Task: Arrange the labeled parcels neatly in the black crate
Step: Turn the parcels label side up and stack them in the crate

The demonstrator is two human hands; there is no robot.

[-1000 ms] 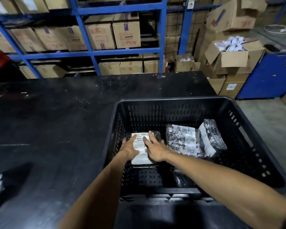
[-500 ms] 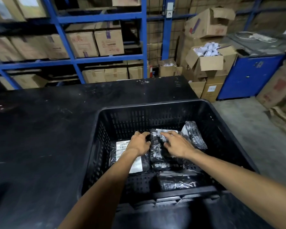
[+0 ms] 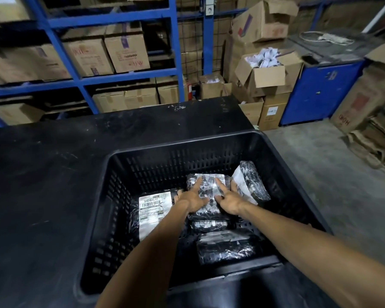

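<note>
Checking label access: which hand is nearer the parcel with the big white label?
Left. The left hand sits beside the white-labeled parcel; the right hand is farther right, on the middle parcel.

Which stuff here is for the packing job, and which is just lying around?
For the job: black crate, parcel with the barcode label, parcel under both hands, left hand, right hand.
Lying about: cardboard boxes, blue shelves, blue cabinet.
</note>
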